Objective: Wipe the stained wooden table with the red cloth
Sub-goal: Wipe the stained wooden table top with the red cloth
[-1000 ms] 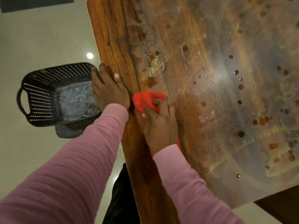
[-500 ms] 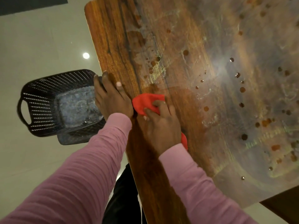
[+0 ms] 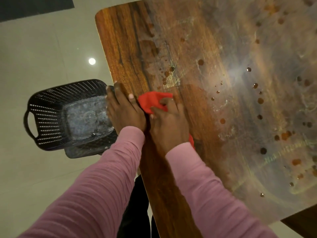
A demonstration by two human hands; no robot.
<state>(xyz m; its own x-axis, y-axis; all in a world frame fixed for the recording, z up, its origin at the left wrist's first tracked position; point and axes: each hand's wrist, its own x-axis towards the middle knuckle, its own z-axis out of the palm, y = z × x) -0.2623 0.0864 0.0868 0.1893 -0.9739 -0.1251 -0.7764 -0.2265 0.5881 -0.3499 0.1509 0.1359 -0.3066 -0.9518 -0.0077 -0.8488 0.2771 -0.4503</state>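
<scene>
At the near left edge of the bench (image 3: 130, 54), the right hand (image 3: 169, 124) presses the red cloth (image 3: 151, 100) down, fingers (image 3: 164, 101) curled into its bunched fabric. The left hand (image 3: 125, 114) rests flat beside it, fingers straight and together. The strip nearest the person looks clean, but brown drops (image 3: 260, 100) and smears farther right remain, so most of the wiping seems left.

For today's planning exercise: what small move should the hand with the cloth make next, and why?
Probably slide the right hand and its red cloth rightward: brown drops lie unwiped on the table there; the left hand rests on the edge.
</scene>
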